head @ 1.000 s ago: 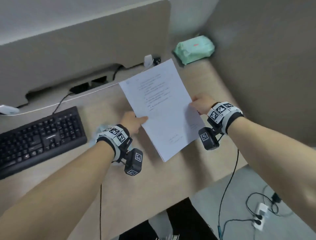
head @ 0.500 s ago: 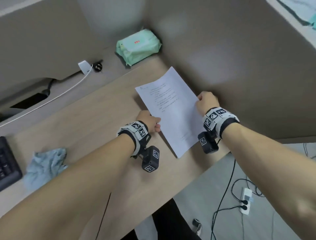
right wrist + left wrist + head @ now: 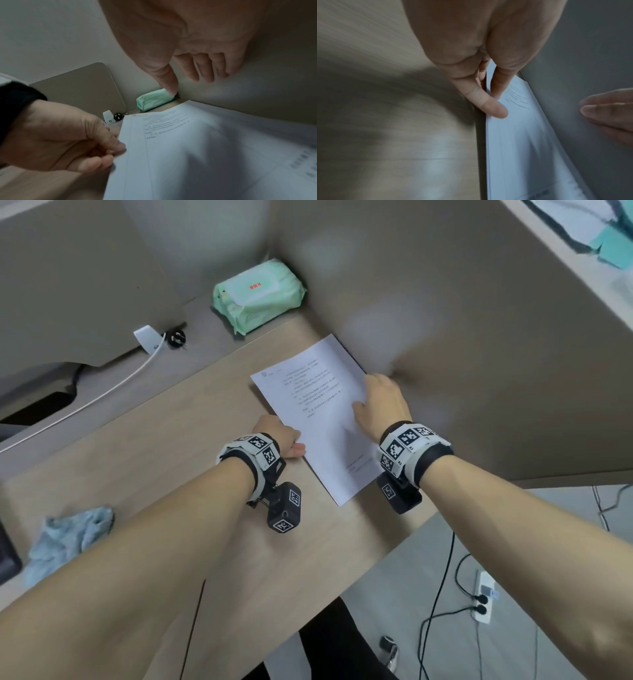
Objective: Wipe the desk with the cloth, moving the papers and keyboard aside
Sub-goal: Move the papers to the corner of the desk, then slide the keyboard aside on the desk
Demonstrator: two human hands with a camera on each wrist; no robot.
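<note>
A stack of white printed papers (image 3: 318, 412) lies on the wooden desk (image 3: 171, 440), its right edge against the side partition (image 3: 479, 337). My left hand (image 3: 294, 446) pinches the stack's left edge between thumb and fingers (image 3: 494, 109). My right hand (image 3: 370, 395) hovers over the papers' right side with fingers (image 3: 193, 70) spread loosely, holding nothing. The blue cloth (image 3: 68, 539) lies crumpled at the desk's left. Only a corner of the black keyboard (image 3: 5, 553) shows at the left edge.
A green pack of wet wipes (image 3: 257, 294) sits in the back corner. A white charger (image 3: 147, 338) with its cable lies beside a black plug (image 3: 176, 337). The desk's front edge runs diagonally below my wrists, with a power strip (image 3: 484, 597) on the floor.
The papers went right and down onto the desk, against the partition. My right hand let go of their right edge and opened above them. My left hand still pinches the left edge.
</note>
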